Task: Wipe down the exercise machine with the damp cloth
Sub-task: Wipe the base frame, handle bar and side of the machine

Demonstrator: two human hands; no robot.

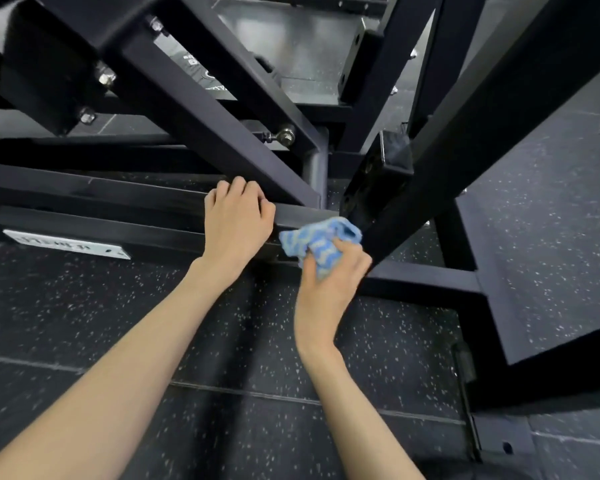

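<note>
The exercise machine (194, 126) is a black steel frame of square beams that fills the upper half of the view. My right hand (329, 282) grips a crumpled blue and white cloth (317, 239) and holds it against the low horizontal beam (302, 214), right where a slanted post meets it. My left hand (234, 223) rests on the same low beam just left of the cloth, with its fingers curled over the beam's far edge.
A thick slanted post (465, 161) stands close to the right of the cloth. A white label plate (66, 244) lies on the base beam at the left. Dark speckled rubber flooring (222, 341) spreads below, and a base foot (499, 441) sits at the lower right.
</note>
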